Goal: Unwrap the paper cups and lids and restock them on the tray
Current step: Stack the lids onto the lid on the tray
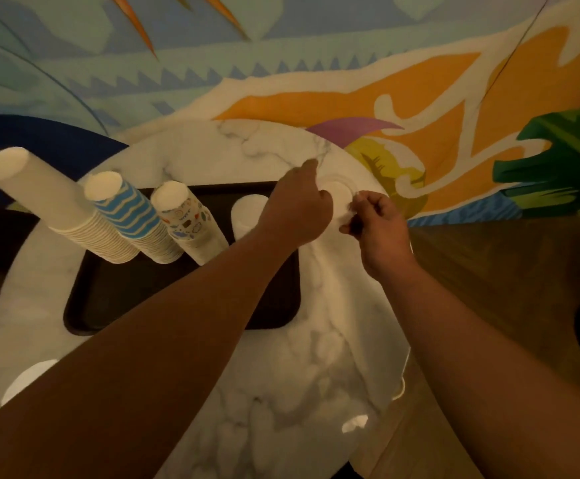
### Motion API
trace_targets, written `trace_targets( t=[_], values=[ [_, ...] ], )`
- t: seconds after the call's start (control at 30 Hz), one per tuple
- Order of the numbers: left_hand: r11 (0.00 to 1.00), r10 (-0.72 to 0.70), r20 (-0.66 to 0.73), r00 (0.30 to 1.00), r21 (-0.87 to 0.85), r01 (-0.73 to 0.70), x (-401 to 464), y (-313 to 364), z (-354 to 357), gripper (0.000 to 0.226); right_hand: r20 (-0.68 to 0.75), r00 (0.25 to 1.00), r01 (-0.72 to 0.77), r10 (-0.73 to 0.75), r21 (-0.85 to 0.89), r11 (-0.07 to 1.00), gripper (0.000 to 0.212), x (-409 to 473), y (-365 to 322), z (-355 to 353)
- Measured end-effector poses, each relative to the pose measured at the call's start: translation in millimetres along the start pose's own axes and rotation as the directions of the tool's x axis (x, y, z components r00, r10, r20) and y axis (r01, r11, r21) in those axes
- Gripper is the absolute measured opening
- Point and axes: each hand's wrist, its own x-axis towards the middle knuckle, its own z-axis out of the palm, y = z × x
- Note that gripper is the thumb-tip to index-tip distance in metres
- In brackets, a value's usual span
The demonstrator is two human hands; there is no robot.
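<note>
A dark tray (185, 305) lies on the round marble table (281, 392). On it stand a tall plain white cup stack (40, 202), a blue-striped stack (133, 216), a patterned stack (188, 219) and a short white stack (247, 216). A stack of white lids (342, 191) in clear wrap sits on the table right of the tray. My left hand (295, 209) grips the wrap at the lids with one finger stretched out. My right hand (378, 223) pinches the clear wrap at the lids' right side.
A painted wall rises behind the table. Wooden floor lies to the right. A white round object (29, 378) shows at the table's lower left, and a small white scrap (354, 423) lies near the front edge.
</note>
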Motion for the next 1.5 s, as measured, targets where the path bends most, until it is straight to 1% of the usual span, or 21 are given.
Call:
trace_targets(
  t=[0.07, 0.1, 0.13, 0.23, 0.3, 0.33, 0.37, 0.43, 0.5, 0.53, 0.57, 0.6, 0.63, 0.73, 0.8, 1.03, 1.3, 1.4, 1.43, 1.5],
  values=[
    [0.968, 0.168, 0.059, 0.984, 0.180, -0.176, 0.5, -2.4, -26.9, 0.074, 0.044, 0.999, 0.022, -0.025, 0.053, 0.998, 0.010, 0.3, -13.7, 18.7],
    [0.936, 0.214, 0.109, 0.971, 0.260, -0.236, 1.7, -6.2, -38.2, 0.080, 0.069, 0.997, 0.032, -0.037, 0.067, 0.997, 0.010, -0.8, -19.1, 28.4],
    [0.912, 0.228, 0.143, 0.963, 0.315, -0.263, 2.6, -11.3, -47.1, 0.083, 0.100, 0.994, 0.042, -0.050, 0.081, 0.996, 0.010, -2.6, -24.0, 38.1],
    [0.896, 0.205, 0.149, 0.967, 0.368, -0.247, 4.6, -27.0, -63.2, 0.083, 0.184, 0.979, 0.067, -0.090, 0.127, 0.990, 0.010, -9.0, -33.2, 61.4],
    [0.910, 0.160, 0.119, 0.980, 0.367, -0.193, 4.6, -36.8, -71.6, 0.083, 0.203, 0.975, 0.068, -0.095, 0.137, 0.988, 0.011, -9.3, -29.1, 67.7],
    [0.926, 0.118, 0.107, 0.987, 0.346, -0.148, 4.5, -42.7, -75.9, 0.083, 0.194, 0.977, 0.070, -0.092, 0.115, 0.991, 0.014, -8.6, -23.6, 69.1],
    [0.941, 0.068, 0.112, 0.991, 0.323, -0.101, 4.1, -49.2, -79.8, 0.084, 0.177, 0.980, 0.078, -0.086, 0.051, 0.996, 0.021, -7.0, -15.0, 69.2],
    [0.947, -0.011, 0.173, 0.985, 0.318, -0.045, 3.2, -62.5, -80.6, 0.088, 0.190, 0.980, 0.094, -0.059, -0.183, 0.979, 0.046, -3.2, 7.1, 67.7],
    [0.940, -0.048, 0.247, 0.968, 0.339, -0.039, 1.8, -72.3, -73.0, 0.090, 0.295, 0.955, 0.115, 0.020, -0.435, 0.893, 0.077, -2.2, 28.5, 67.8],
    [0.940, -0.061, 0.268, 0.961, 0.340, -0.036, 1.7, -76.0, -68.3, 0.090, 0.347, 0.936, 0.142, 0.055, -0.515, 0.846, 0.090, -2.0, 37.9, 69.3],
    [0.942, -0.071, 0.283, 0.956, 0.335, -0.029, 2.2, -79.1, -63.9, 0.090, 0.386, 0.920, 0.169, 0.071, -0.553, 0.816, 0.100, -2.7, 44.0, 72.2],
    [0.944, -0.077, 0.296, 0.952, 0.330, -0.026, 2.7, -81.9, -60.2, 0.090, 0.407, 0.911, 0.190, 0.070, -0.562, 0.805, 0.105, -2.9, 48.6, 75.5],
    [0.943, -0.080, 0.305, 0.949, 0.330, -0.027, 2.7, -84.2, -57.4, 0.090, 0.413, 0.909, 0.204, 0.057, -0.559, 0.804, 0.105, -3.5, 50.4, 79.2],
    [0.936, -0.082, 0.321, 0.944, 0.350, -0.038, 1.8, -91.3, -50.4, 0.091, 0.417, 0.909, 0.245, 0.004, -0.543, 0.803, 0.087, -6.0, 50.6, 87.6],
    [0.934, -0.079, 0.321, 0.944, 0.356, -0.043, 1.1, -94.5, -47.3, 0.092, 0.415, 0.910, 0.256, -0.005, -0.553, 0.793, 0.082, -5.7, 51.6, 90.5],
    [0.927, -0.079, 0.324, 0.943, 0.373, -0.051, 2.5, -93.3, -47.4, 0.091, 0.403, 0.915, 0.265, -0.012, -0.578, 0.772, 0.082, -3.3, 53.7, 92.8],
    [0.937, -0.099, 0.324, 0.941, 0.349, -0.022, 1.6, -88.3, -46.1, 0.092, 0.412, 0.911, 0.259, 0.008, -0.588, 0.766, 0.083, -4.6, 51.6, 90.0],
    [0.939, -0.102, 0.329, 0.939, 0.344, -0.019, 1.5, -88.1, -45.5, 0.093, 0.426, 0.905, 0.262, 0.017, -0.587, 0.766, 0.088, -6.3, 48.9, 88.0],
    [0.940, -0.103, 0.333, 0.937, 0.342, -0.019, 1.4, -87.9, -46.1, 0.095, 0.427, 0.904, 0.259, 0.027, -0.596, 0.760, 0.093, -6.8, 47.8, 87.4],
    [0.941, -0.107, 0.338, 0.935, 0.339, -0.016, 0.3, -86.0, -49.1, 0.097, 0.424, 0.904, 0.243, 0.058, -0.621, 0.745, 0.111, -7.5, 44.3, 84.4]
  ],
)
